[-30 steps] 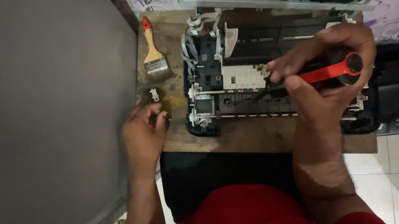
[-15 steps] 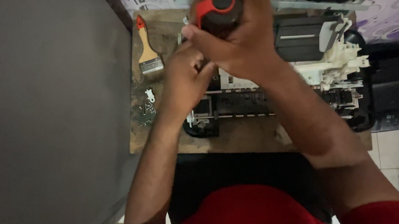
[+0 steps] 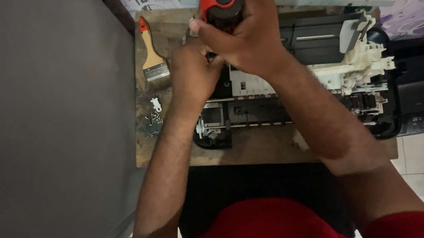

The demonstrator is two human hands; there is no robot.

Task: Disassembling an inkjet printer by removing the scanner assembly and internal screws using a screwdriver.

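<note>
A: Two hands on record, both at the far left corner of the opened printer [image 3: 290,93]. Right hand [image 3: 246,34]: grip closed round a screwdriver [image 3: 221,4] with a red-and-black handle, held upright, butt toward the camera. Left hand [image 3: 194,78]: just below it, touching it; its grip faces away, so I cannot tell whether it holds anything.

B: State of the work?

A: Judged well advanced. The printer has no outer cover, and its white frame, rails and black base are bare. Loose screws [image 3: 150,123] and a small white part lie left of the printer. The tip's target is hidden under the hands, so the count of fastenings left is unknown.

B: Edges and room?

A: The wooden surface [image 3: 254,153] ends just left of the screws, against a grey wall. A paintbrush [image 3: 152,56] lies left of the printer, near the far edge. Bare wood runs in front of the printer. Its right end overhangs toward dark equipment, so room there is tight.
</note>
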